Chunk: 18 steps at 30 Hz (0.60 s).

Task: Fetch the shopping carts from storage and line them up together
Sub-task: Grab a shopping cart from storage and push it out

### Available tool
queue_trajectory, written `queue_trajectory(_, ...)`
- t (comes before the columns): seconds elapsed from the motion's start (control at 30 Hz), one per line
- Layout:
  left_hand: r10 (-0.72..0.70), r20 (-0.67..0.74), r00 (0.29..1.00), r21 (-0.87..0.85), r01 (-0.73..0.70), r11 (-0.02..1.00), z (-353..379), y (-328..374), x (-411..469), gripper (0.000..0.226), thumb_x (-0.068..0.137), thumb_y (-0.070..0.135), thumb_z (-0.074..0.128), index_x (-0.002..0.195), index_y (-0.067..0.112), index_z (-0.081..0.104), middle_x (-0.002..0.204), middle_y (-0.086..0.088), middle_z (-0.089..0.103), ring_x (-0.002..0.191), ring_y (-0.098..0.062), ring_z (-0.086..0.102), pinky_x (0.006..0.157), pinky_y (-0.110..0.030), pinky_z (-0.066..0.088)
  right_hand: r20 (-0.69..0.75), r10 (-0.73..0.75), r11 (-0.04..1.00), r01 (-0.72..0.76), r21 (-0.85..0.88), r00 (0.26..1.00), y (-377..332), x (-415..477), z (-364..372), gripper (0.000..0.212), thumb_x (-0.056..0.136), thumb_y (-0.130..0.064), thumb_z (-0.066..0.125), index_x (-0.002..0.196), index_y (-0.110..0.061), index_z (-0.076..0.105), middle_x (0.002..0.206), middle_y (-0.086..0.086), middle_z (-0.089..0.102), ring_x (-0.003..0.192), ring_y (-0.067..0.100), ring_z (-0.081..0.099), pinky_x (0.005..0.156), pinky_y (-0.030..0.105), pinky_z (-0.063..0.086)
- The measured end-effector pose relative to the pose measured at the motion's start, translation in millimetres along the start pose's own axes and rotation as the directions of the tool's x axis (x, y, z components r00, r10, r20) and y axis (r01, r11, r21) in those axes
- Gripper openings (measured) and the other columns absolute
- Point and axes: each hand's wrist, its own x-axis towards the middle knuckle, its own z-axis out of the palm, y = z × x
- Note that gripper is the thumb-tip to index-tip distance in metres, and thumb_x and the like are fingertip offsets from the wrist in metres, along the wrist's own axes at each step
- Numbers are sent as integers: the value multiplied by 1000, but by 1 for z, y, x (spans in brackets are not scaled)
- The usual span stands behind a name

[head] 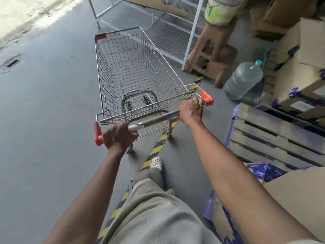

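Note:
A silver wire shopping cart (133, 67) with red corner caps stands on the grey floor in front of me, its basket empty. My left hand (119, 136) is wrapped around the left end of the cart's handle bar (154, 119), beside an orange end cap. My right hand (191, 110) grips the right end of the same bar, just short of the other orange cap. The cart points away from me and slightly left. No other cart shows in this view.
A yellow-black tape line (156, 150) runs along the floor under the cart. To the right are a wooden pallet (274, 138), cardboard boxes (299, 73), a large water bottle (242, 80) and a brown stool (212, 55). A white wire rack (158, 20) stands ahead. A floor drain (12, 63) lies far left.

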Motion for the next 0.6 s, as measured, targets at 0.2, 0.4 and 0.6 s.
queue_trajectory(0.2,-78,-45,996,-108,73,991,24,97,102,25,73,38,53,80,16,64,80,-2,69,78,-29,68,76,-30,49,-38,-61,998,61,-22,997,47,155,-12,18,88,-21,63,102,-15,73,107,7,70,114,27,55,106,40,35)
queue_trajectory(0.4,-109,-52,993,-136,101,986,23,183,213,22,73,31,60,85,15,70,82,-10,71,78,-35,69,76,-34,49,-56,-111,994,111,-15,992,77,297,-33,19,85,-23,66,101,-16,75,108,5,71,117,27,54,109,38,32)
queue_trajectory(0.6,-134,-27,991,-127,129,983,17,250,309,26,72,32,60,93,20,71,83,-9,70,79,-34,67,66,-30,38,-65,-105,994,104,-10,992,104,418,-37,22,88,-21,61,103,-16,76,113,5,68,119,28,51,114,40,29)
